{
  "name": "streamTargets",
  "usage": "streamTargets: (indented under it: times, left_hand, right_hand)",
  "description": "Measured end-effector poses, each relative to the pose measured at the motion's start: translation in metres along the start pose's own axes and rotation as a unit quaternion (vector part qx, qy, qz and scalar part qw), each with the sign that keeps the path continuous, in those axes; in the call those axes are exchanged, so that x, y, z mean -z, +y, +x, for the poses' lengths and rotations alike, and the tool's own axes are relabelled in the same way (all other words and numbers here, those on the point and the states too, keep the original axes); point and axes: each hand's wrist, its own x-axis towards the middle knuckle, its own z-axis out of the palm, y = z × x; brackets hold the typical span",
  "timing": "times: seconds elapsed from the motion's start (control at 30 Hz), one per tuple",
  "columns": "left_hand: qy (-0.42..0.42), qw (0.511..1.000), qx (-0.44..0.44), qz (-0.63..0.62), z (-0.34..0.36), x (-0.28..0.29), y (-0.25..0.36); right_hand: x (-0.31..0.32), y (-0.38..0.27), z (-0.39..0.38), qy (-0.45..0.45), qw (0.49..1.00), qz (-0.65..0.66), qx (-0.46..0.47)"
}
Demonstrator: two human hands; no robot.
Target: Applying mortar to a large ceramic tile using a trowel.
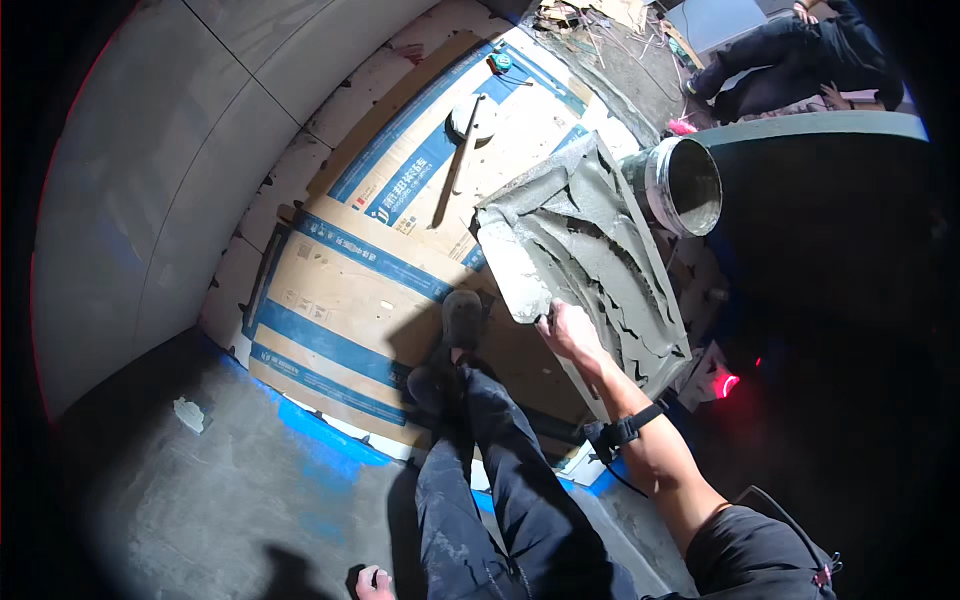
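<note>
While right hand (pixel 570 332) clutches trowel (pixel 515 270) at tray's (pixel 640 228) left side, mortar (pixel 580 240) scooping likely; next needs level lift. Left hand (pixel 375 583), well apart from tray: grip can't tell.

Blue-striped cardboard (pixel 340 285) on the floor (pixel 240 480) bears a tape measure (pixel 499 63) — and a long-handled tool (pixel 465 162).

Mortar-coated slab (pixel 610 235): mid grey, streaked with darker furrows
Flat piece (pixel 516 272): pale grey to near white, perhaps bleached by glare
Cardboard (pixel 330 278): tan, banded with blue
Bucket (pixel 655 190): whitish rim, murky grey inside
Tape measure (pixel 499 63): teal and black
Wall panels (pixel 150 130): soft grey, crossed by thin dark lines
Floor (pixel 220 480): dark grey, with bright blue patches
Trousers (pixel 520 465): near-black navy, paler smudges
</note>
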Motion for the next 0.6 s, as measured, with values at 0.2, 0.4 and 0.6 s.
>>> streamTargets:
  times: [0.2,0.4,0.6]
  left_hand:
    - [-0.014,0.983,0.136,-0.125,0.002,-0.003,-0.009]
    - [-0.032,0.987,0.126,-0.097,0.007,-0.023,0.051]
    - [-0.011,0.999,0.036,-0.011,-0.005,-0.011,0.086]
  right_hand:
    - [-0.041,0.016,-0.03,0.077,0.993,-0.088,0.023]
    - [-0.1,0.07,-0.037,0.134,0.973,-0.185,0.019]
    - [-0.093,0.076,-0.072,0.059,0.969,-0.233,0.06]
